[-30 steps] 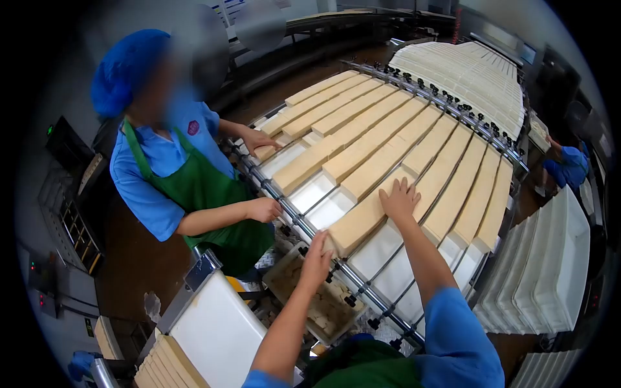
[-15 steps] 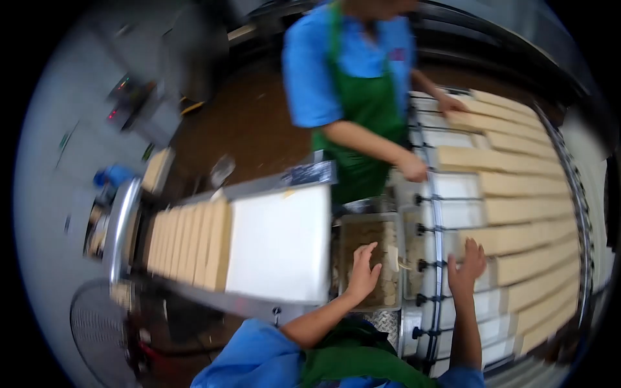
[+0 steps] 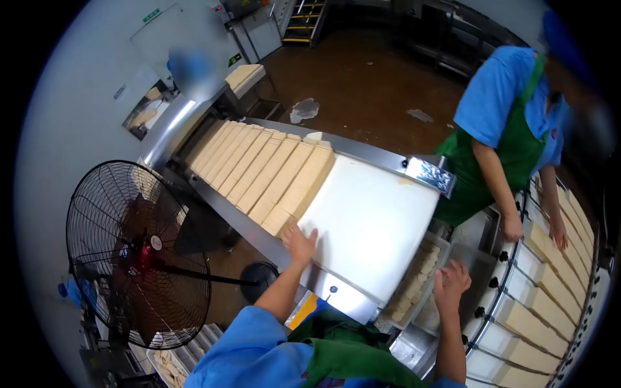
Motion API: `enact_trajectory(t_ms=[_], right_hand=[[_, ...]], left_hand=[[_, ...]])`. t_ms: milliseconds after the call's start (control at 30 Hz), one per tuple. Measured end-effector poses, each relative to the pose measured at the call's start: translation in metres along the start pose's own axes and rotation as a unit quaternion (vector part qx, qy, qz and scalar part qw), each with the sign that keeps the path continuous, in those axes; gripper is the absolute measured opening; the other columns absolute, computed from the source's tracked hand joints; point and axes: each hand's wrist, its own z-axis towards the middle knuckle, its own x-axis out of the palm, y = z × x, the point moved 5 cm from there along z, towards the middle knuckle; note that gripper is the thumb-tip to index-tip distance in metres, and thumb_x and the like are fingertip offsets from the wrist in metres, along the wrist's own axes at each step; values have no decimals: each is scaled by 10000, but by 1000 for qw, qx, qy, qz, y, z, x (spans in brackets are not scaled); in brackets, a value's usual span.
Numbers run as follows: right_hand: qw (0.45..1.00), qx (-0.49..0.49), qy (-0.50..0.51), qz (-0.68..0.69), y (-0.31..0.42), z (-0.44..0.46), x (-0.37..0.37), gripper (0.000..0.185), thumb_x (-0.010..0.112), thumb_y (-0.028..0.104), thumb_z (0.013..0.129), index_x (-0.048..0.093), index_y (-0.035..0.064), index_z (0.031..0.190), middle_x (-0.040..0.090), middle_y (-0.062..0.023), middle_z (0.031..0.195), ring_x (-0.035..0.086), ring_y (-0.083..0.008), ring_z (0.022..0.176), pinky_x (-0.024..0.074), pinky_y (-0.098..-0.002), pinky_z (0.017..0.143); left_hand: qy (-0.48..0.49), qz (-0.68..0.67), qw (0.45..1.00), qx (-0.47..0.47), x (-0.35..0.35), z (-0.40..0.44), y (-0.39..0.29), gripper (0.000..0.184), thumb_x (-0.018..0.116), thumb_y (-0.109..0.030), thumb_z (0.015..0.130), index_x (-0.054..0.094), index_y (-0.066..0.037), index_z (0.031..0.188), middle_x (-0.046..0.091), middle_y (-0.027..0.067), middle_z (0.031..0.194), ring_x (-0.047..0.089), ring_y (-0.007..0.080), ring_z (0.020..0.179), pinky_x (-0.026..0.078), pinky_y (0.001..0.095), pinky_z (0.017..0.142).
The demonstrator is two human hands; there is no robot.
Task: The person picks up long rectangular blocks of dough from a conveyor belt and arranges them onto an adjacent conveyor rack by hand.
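Slabs lie side by side on white surface, prob. to keep rows straight; L hand open nr end slab, contact unclear; R hand loosely open, empty, nr scraps.

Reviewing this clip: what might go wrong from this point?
The left hand is at the near end of the pale end strip, which lies close against others; pulling that end alone might bend or tear it.
The bin of pale pieces sits between the white belt and the barred frame, so a strip carried across might drop in.
The co-worker's nearer hand is beside that frame, beyond the right hand; the two might bump.
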Motion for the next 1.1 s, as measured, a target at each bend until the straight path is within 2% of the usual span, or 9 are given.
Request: enact_trajectory(t_ms=[100,200,367,433,567,633,733,900,1100], right_hand=[[997,-76,8,13,59,30,30,193,655,274,775,669,105,866,557,-102,1234,390,-361,1238,213,-493,1030],[995,-100,17,-1,95,56,81,234,663,292,763,675,102,899,567,-130,1216,412,-367,1215,250,-495,1000],[992,-114,54,-15,160,106,174,313,659,326,761,682,81,956,568,-170,1204,411,-353,1216,260,-487,1001],[989,-105,96,-51,190,128,208,401,651,331,767,644,61,1064,499,-178,1293,374,-341,1245,263,-484,1008],[979,-57,162,-114,259,181,260,670,595,399,823,399,60,1366,304,-166,1454,319,-309,1284,272,-457,1027],[977,-62,155,-130,290,205,285,700,525,453,869,308,101,1433,232,-176,1494,355,-313,1260,318,-441,1009],[971,-40,213,-100,331,235,297,699,480,495,890,260,157,1461,159,-178,1521,404,-327,1230,371,-436,987],[965,31,245,-87,345,242,314,726,472,583,862,274,209,1451,206,-192,1483,403,-376,1251,414,-476,967],[968,150,189,-74,289,223,277,763,581,466,789,281,174,1427,299,-189,1376,426,-398,1184,426,-496,942]], left_hand=[[-30,55,995,-78,-14,41,29,799,733,-378,731,366,-49,1360,312,220,1400,259,404,1286,241,550,1038],[68,99,977,-176,-30,63,25,816,757,-377,696,373,-145,1377,301,155,1412,272,382,1277,260,574,1009],[49,48,987,-144,-22,68,33,785,772,-325,683,397,-131,1344,333,156,1363,288,380,1247,297,586,955],[50,39,988,-139,-23,70,31,776,778,-308,678,401,-123,1332,338,161,1349,296,383,1235,309,581,941],[73,45,990,-114,-38,71,38,800,790,-290,669,378,-72,1319,339,217,1306,323,405,1196,311,531,970],[97,9,994,-45,-51,66,48,825,799,-275,662,361,-16,1312,336,259,1283,315,419,1198,317,519,977],[148,-8,987,-66,-69,53,64,850,809,-270,657,346,26,1306,337,290,1263,328,435,1195,329,493,986],[169,-102,980,-12,-58,52,82,857,811,-239,662,329,48,1311,350,287,1250,382,446,1158,340,461,996],[189,-89,977,51,-47,50,61,814,829,-219,614,379,76,1225,378,287,1168,409,442,1086,371,462,950]])
